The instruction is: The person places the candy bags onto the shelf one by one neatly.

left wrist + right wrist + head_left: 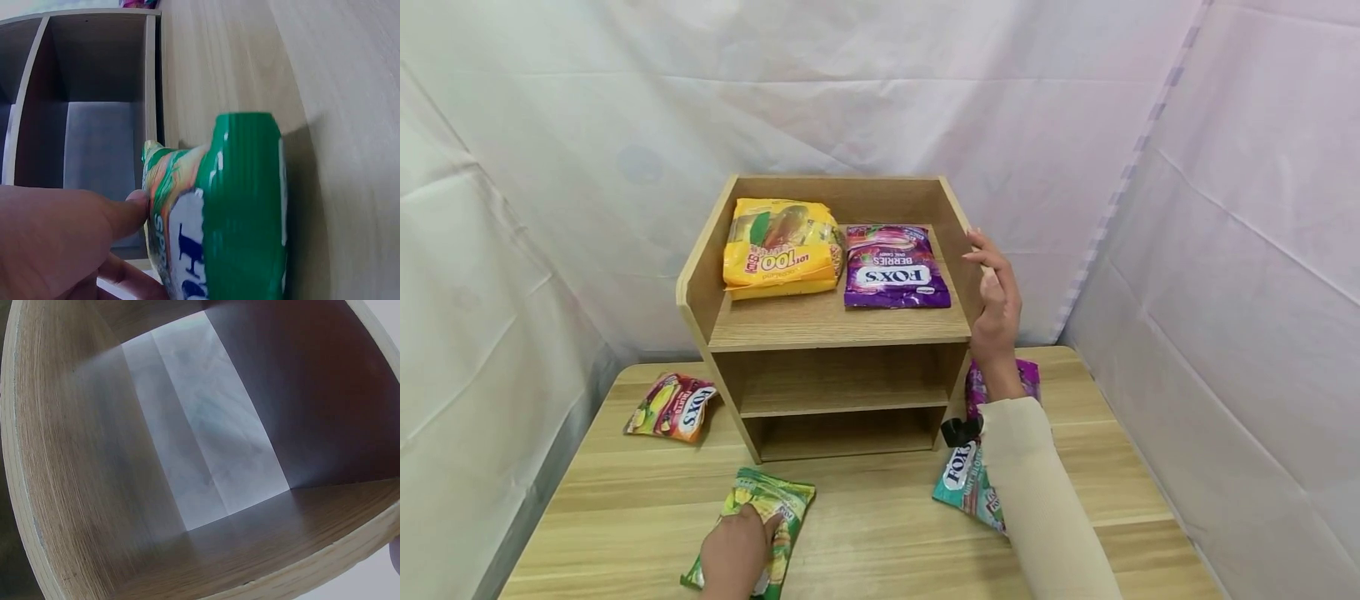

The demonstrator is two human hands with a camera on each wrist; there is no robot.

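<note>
A green candy bag [790,508] lies on the table before the wooden shelf unit [842,343]. Over that bag is my left hand [737,546], holding it, and the left wrist view shows the thumb pressed to its printed side. My right hand [997,312] rests at the shelf's right side panel, fingertips touching its edge, fingers extended. The right wrist view looks into an open wooden compartment [81,456]. On the top shelf sit a yellow candy bag [782,250] and a purple Fox's Berries bag [895,267], side by side.
A red Fox's Fruits bag [672,407] lies left of the shelf. Right of it, partly hidden by my right arm, are a teal Fox's bag [970,487] and a purple bag [1028,377]. White fabric walls [850,92] surround the table [880,533].
</note>
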